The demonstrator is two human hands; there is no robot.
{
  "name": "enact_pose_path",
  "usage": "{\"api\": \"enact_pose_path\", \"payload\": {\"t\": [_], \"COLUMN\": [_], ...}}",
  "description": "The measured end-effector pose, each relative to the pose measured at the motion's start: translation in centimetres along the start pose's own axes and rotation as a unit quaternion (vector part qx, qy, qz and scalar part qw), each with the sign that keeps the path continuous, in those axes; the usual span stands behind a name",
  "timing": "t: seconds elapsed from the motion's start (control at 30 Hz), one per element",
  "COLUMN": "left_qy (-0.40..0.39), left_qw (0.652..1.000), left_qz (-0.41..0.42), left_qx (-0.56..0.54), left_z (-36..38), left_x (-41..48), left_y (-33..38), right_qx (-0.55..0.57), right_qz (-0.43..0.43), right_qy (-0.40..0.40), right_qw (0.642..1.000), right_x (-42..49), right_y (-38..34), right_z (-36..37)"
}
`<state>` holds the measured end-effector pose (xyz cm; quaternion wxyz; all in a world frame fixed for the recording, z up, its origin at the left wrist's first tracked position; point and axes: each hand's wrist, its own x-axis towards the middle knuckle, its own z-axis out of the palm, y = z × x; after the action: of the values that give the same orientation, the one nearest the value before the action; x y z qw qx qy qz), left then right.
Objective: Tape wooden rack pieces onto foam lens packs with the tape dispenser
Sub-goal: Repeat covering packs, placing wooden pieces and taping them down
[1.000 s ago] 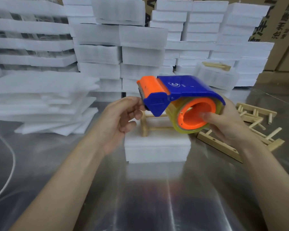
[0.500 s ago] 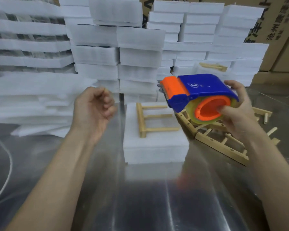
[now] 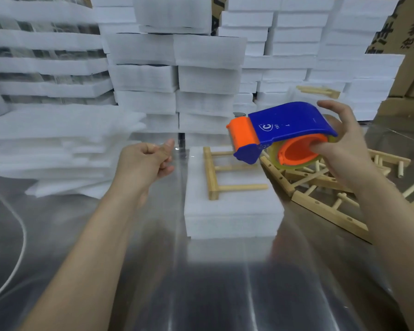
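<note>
Right hand grips the tape dispenser over a shiny metal table; white foam stacks fill the far side. Left hand is curled; whether it pinches clear tape is unclear.

— Where's our tape dispenser?
— In our right hand, gripped through its orange core. Below-left of the grip, a wooden rack piece lies on the foam pack. Farther left, our left hand pinches clear tape.

1. Left hand: forearm extended forward, fingers curled into the palm, thumb laid along the forefinger.
2. Right hand: raised, thumb inside the tape dispenser core, fingers spread behind its cover.
</note>
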<state>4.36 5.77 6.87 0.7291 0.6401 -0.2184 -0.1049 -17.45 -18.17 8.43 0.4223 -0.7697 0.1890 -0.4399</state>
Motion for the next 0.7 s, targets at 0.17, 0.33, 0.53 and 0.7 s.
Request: {"api": "enact_pose_path", "payload": {"t": [0.17, 0.33, 0.53, 0.7], "left_qy": [0.021, 0.027, 0.043, 0.053], "left_qw": [0.999, 0.998, 0.997, 0.998], "left_qz": [-0.001, 0.009, 0.010, 0.002], "left_qx": [-0.046, -0.059, -0.060, -0.028], "left_z": [-0.5, -0.8, -0.9, -1.0], "left_x": [0.8, 0.9, 0.8, 1.0], "left_y": [0.8, 1.0, 0.1, -0.8], "right_qx": [-0.017, -0.048, -0.072, -0.086], "right_qz": [-0.017, -0.030, -0.048, -0.057], "right_qy": [0.011, 0.009, 0.026, 0.020], "right_qw": [1.000, 0.998, 0.996, 0.994], "right_x": [-0.1, -0.1, -0.3, 0.3], "right_y": [-0.7, -1.0, -0.8, -0.3], "right_z": [-0.5, -0.5, 0.2, 0.6]}}
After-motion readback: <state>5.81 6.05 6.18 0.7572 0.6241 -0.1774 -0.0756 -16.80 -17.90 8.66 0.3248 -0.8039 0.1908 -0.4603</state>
